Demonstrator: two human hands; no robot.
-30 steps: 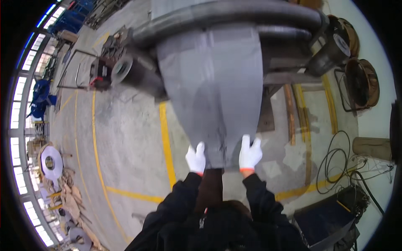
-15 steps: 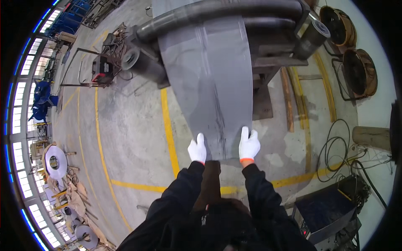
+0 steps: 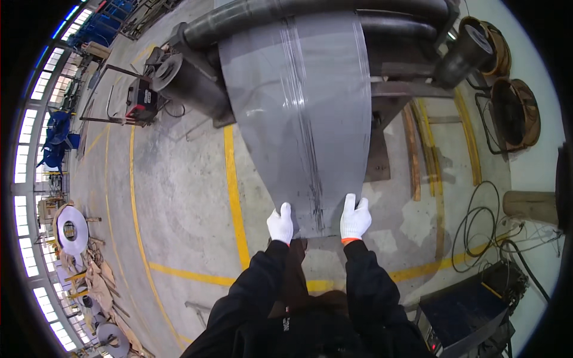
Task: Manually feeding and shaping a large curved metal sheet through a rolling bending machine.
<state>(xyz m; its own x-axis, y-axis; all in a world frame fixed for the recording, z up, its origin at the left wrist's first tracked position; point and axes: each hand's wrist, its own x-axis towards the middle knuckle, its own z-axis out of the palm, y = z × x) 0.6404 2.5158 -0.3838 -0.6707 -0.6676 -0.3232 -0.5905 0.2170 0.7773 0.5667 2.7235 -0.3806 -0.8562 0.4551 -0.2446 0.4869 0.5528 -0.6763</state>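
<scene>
Concrete workshop floor [image 3: 179,197], grey and stained, marked with yellow painted lines [image 3: 234,191]. A long row of bright windows [image 3: 27,155] runs down the left side and admits daylight. Black cables [image 3: 477,232] lie coiled on the floor at right, near two round cable drums [image 3: 514,113]; a steel coil [image 3: 71,230] stands at left.

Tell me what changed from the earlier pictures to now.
More of the grey metal sheet shows between the roller and the hands, and its held end sits farther from the machine. The left hand and right hand keep gripping its near corners as before.
</scene>
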